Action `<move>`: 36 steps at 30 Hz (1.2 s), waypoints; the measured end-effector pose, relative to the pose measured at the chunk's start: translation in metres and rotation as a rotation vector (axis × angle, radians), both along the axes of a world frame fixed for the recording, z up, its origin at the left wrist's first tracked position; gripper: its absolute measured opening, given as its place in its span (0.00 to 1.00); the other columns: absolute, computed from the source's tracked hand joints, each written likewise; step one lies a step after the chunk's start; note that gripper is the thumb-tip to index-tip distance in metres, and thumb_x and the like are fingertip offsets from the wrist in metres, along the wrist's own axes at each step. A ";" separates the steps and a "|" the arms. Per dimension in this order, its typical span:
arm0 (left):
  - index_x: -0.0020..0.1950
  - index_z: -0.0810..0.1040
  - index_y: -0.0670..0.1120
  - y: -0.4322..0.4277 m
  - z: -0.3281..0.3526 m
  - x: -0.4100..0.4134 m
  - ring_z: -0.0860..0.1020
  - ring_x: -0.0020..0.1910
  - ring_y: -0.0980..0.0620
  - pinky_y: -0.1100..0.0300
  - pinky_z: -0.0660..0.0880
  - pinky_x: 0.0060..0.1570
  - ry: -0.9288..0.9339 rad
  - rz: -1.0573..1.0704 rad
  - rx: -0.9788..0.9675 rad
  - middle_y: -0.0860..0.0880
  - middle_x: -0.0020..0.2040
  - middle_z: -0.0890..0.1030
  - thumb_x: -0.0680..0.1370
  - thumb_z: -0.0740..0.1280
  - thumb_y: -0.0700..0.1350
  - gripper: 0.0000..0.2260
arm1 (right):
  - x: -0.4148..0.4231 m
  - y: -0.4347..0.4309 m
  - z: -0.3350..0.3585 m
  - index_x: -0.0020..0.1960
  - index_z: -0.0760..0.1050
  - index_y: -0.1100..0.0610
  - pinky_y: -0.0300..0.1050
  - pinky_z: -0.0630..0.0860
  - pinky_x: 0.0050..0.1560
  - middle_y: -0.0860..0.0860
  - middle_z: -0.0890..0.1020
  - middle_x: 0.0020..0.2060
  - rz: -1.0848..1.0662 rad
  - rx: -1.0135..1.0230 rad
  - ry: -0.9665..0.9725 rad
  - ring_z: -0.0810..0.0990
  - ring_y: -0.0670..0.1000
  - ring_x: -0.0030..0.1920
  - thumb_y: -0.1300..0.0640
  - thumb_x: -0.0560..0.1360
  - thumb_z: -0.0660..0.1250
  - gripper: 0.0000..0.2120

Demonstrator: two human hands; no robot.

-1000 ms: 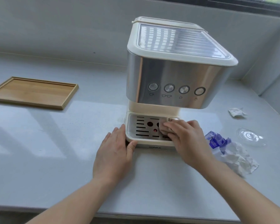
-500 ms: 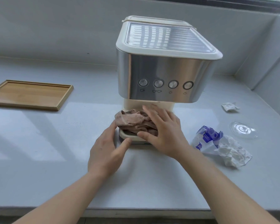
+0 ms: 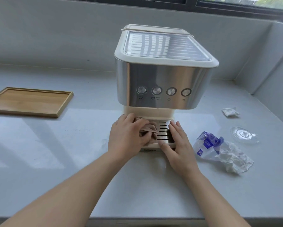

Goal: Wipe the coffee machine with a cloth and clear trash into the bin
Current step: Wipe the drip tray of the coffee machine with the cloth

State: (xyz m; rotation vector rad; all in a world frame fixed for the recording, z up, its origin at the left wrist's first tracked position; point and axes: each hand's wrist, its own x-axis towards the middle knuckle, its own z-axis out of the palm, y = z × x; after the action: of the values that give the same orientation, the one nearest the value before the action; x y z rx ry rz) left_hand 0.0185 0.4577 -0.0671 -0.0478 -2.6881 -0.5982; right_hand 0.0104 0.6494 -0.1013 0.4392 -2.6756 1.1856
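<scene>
Wiping is under way, in our judgement. The left hand (image 3: 127, 136) grips the cloth (image 3: 148, 130) on the drip tray (image 3: 163, 128) of the coffee machine (image 3: 162, 79). The right hand (image 3: 178, 145) rests flat beside it, fingers straight. The wrapper (image 3: 206, 145) and tissue (image 3: 230, 159) lie uncleared on the bench (image 3: 55, 153), and we see no bin.

Forearms extended forward; left hand (image 3: 128, 136) curled, grip on cloth (image 3: 148, 129); right hand (image 3: 178, 146) flat, fingers (image 3: 174, 130) straight.

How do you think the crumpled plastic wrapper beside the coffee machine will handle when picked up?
The wrapper looks thin and creased, so probably light and floppy. Its glossy film may slip, and the tissue bunched against it might fall away.
</scene>
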 end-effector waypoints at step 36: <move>0.51 0.78 0.55 -0.007 -0.035 0.110 0.78 0.51 0.53 0.57 0.74 0.45 0.024 0.008 0.259 0.60 0.52 0.76 0.68 0.71 0.46 0.12 | 0.003 -0.008 -0.002 0.77 0.63 0.57 0.33 0.41 0.74 0.50 0.60 0.79 -0.043 0.193 0.077 0.49 0.47 0.80 0.42 0.78 0.55 0.32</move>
State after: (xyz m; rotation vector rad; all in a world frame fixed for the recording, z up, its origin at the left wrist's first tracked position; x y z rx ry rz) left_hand 0.1289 0.4503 -0.1019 0.0258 -2.5640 -0.9313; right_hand 0.0132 0.6414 -0.1032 0.4432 -2.7282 0.8832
